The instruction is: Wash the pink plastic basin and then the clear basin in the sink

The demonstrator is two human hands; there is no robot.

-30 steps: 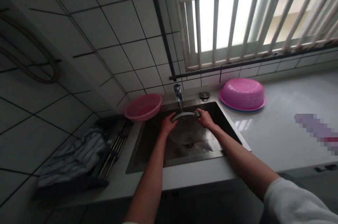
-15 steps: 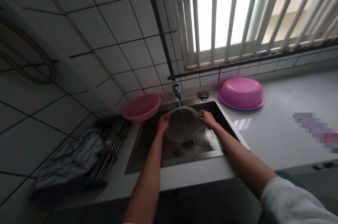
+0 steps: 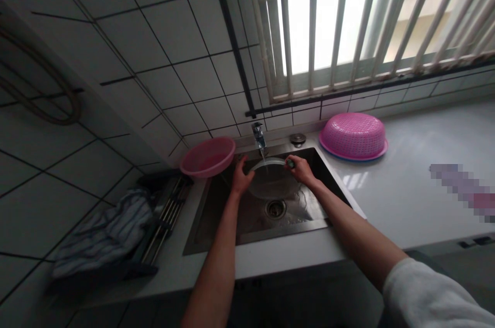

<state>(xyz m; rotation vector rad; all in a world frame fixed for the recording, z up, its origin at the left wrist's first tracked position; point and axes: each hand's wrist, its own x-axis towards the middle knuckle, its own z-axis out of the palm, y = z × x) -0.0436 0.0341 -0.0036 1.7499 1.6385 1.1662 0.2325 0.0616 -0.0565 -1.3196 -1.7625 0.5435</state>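
A round, see-through lid or shallow bowl with a pale rim (image 3: 273, 182) is held tilted inside the steel sink (image 3: 216, 217). I cannot tell which it is. Water runs from the tap (image 3: 259, 134) onto it. My right hand (image 3: 303, 169) is closed at its right edge, with a small greenish bit showing at the fingertips. At the left edge is my left hand (image 3: 242, 178), thumb and fingers spread apart. Whether it touches the rim is unclear. The drain (image 3: 276, 208) shows just below the see-through piece.
A pink basin (image 3: 209, 158) leans at the sink's back left corner. On the right counter a pink colander (image 3: 352, 134) lies upside down. A round metal stopper (image 3: 297, 139) sits behind the sink. Striped cloth (image 3: 112, 227) rests on a dark rack (image 3: 164, 222) at left.
My left hand has loosened from the rim and its fingers have spread. The see-through piece has tilted, its lower edge rising away from the drain. My right hand has shifted slightly left.
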